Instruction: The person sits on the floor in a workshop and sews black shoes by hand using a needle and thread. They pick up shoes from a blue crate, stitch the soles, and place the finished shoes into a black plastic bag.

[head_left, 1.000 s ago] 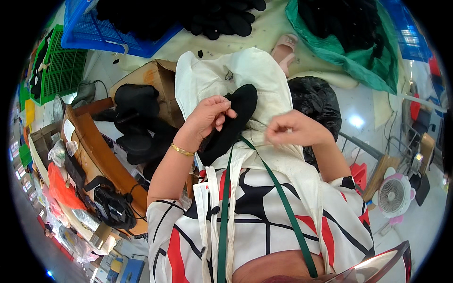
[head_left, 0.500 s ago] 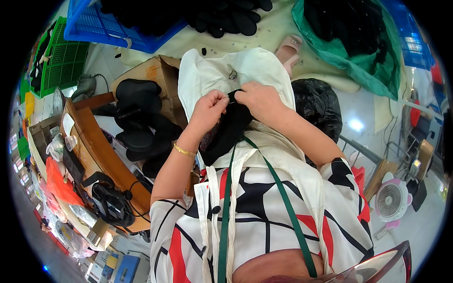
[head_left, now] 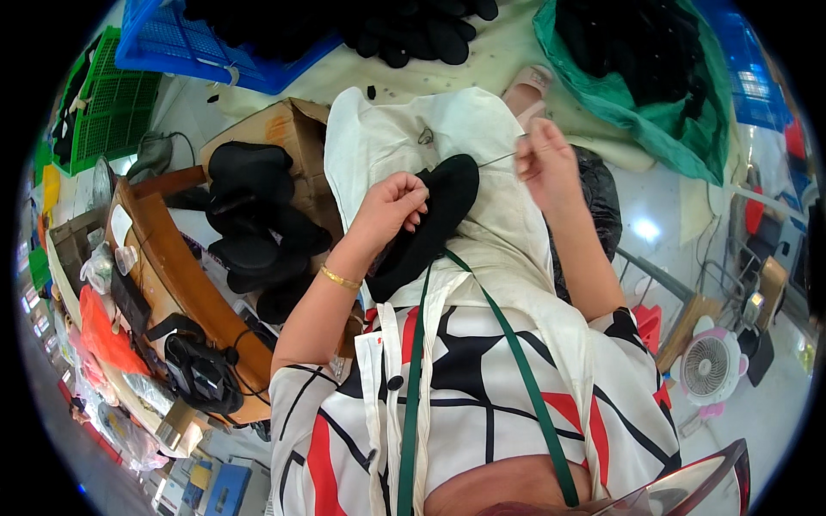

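Observation:
My left hand point(head_left: 391, 206) is closed on the edge of a soft black slipper point(head_left: 452, 193), which lies slantwise over my lap. Its rounded end points away from me. From that far end a thin dark thread point(head_left: 496, 159) runs taut to my right hand point(head_left: 548, 162). The right fingers are pinched together on the thread, raised to the right of the slipper and slightly blurred. Whether a needle is between them I cannot tell. A cream apron point(head_left: 379, 125) covers my lap beneath the work.
Black slippers point(head_left: 249, 215) are piled left of my lap, by a cardboard box point(head_left: 288, 129) and a wooden table point(head_left: 163, 249). Ahead are a blue basket point(head_left: 172, 52) and a green sack point(head_left: 632, 120) of black pieces. A black plastic bag point(head_left: 598, 202) and fan point(head_left: 710, 365) stand right.
My right hand has moved from beside the left hand out to the right, drawing the thread taut. The slipper now lies more fully in view, its rounded end showing.

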Demonstrator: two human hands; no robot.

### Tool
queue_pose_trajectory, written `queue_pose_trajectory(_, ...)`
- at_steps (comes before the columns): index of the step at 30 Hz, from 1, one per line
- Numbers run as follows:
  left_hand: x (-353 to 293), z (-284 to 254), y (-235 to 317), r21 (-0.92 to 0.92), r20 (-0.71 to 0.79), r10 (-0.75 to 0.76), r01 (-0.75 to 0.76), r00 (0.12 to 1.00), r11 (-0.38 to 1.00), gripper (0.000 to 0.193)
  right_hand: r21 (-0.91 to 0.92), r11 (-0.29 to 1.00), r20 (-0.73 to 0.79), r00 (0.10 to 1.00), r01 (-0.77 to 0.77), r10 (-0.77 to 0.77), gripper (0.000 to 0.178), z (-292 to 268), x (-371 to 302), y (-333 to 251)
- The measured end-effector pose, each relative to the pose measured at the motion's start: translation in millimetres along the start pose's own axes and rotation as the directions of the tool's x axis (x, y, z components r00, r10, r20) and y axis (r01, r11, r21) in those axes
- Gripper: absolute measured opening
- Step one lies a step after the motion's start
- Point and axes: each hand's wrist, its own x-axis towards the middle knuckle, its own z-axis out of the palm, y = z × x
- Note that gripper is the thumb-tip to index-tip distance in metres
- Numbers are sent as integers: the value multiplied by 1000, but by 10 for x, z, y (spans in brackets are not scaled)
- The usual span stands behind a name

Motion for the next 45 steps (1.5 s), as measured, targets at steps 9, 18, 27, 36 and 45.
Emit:
queue_pose_trajectory(9, -119, 179, 60, 658, -49, 442, -304, 896, 688, 10, 81, 996, -224, 974, 34, -15, 7, -463, -39, 104)
queue_pose_trajectory(18, -9, 231, 141, 892, 431, 722, -375, 541, -251, 3, 40, 999, -214, 977, 20, -11, 12, -432, 11, 98)
queue_pose_trajectory(27, 88, 316, 162, 925, 314, 674, -375, 669, -58, 16, -107, 976, -7, 981, 191, -193, 11, -74, -138, -247)
queue_pose_trajectory(36, 41, 360, 206, 925, 285, 665, -379, 691, -3, 13, -49, 819, -138, 808, 572, -572, 4, 118, -276, -1150)
queue_pose_trajectory(45, 255, 127, -42, 688, -20, 612, -434, 790, 582, 12, -704, -246, 699, 711, 667, -74, 9, 308, -309, -191)
